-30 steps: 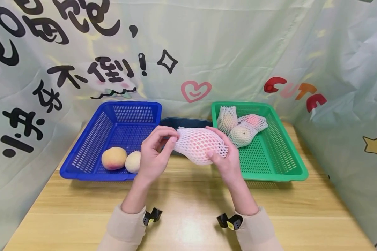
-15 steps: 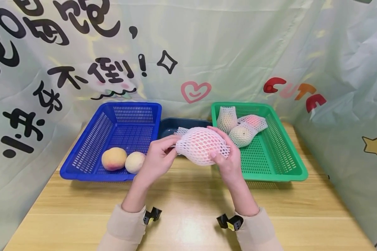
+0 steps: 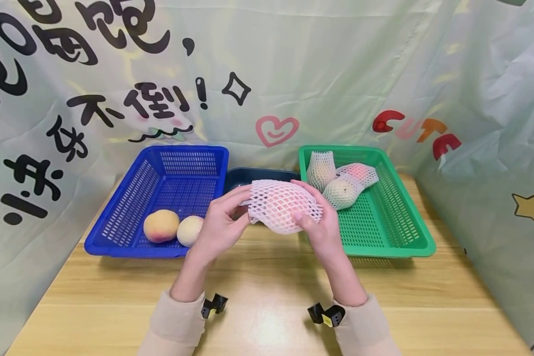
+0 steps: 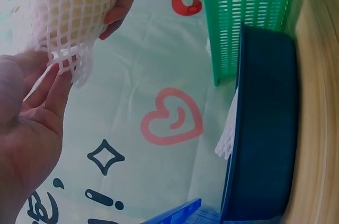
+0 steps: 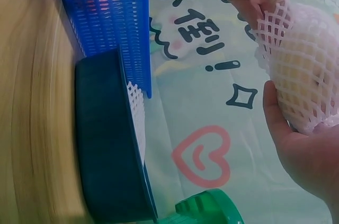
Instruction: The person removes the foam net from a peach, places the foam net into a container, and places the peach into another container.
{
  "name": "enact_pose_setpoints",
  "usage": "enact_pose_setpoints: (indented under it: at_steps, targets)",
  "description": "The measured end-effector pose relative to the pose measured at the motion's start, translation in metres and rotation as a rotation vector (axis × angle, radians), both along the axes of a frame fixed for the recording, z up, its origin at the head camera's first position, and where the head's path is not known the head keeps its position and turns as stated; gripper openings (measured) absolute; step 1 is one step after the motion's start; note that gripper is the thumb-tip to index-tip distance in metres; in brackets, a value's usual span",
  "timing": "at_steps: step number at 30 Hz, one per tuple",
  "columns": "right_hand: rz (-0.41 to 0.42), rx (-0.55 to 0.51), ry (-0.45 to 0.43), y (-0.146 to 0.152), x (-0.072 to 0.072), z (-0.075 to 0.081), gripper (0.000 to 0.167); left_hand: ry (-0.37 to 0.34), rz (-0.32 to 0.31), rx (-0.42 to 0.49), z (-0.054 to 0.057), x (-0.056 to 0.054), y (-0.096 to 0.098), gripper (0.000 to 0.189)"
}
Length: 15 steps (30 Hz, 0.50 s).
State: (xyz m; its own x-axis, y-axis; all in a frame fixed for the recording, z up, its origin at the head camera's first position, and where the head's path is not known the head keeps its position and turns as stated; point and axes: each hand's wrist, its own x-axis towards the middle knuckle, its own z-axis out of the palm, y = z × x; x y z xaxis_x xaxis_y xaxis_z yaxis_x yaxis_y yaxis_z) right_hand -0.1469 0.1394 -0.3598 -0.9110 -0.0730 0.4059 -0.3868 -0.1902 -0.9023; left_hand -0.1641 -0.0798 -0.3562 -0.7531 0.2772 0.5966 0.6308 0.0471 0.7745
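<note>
A peach in a white foam net sleeve (image 3: 282,206) is held up over the table between both hands. The right hand (image 3: 325,226) grips its right end, thumb across the front and fingers behind. At the opposite end, the left hand (image 3: 222,216) pinches the loose edge of the sleeve (image 4: 71,65), with its fingertips partly hidden behind the mesh. Pale fruit shows through the holes in both wrist views. Two bare peaches, one yellow-red (image 3: 161,226) and one paler (image 3: 190,230), lie in the blue basket (image 3: 95,246), the paler one partly behind the left hand.
The green basket (image 3: 420,232) on the right holds several net-wrapped fruits (image 3: 342,192). A dark blue bin (image 3: 262,174) stands between the baskets, behind the hands; white foam netting (image 5: 136,113) shows at its rim. A printed curtain (image 3: 338,74) hangs behind the wooden table (image 3: 267,296).
The left fingers have shifted on the sleeve's left end; its gathered tail now appears as a broader, spread edge. The right hand and wrapped peach stay almost in place.
</note>
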Motion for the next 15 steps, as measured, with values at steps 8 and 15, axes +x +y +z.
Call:
enact_pose_setpoints:
  at_steps: [8,15]
  targets:
    - [0.014,0.009,-0.051,0.0005,-0.0009,-0.0008,0.064,-0.04,-0.102,-0.046,0.0021,0.0007,-0.0011,0.054]
    - [0.009,0.076,-0.104,-0.002,-0.0004,-0.002,0.063,-0.043,-0.154,-0.075,0.0009,0.0007,0.0021,0.065]
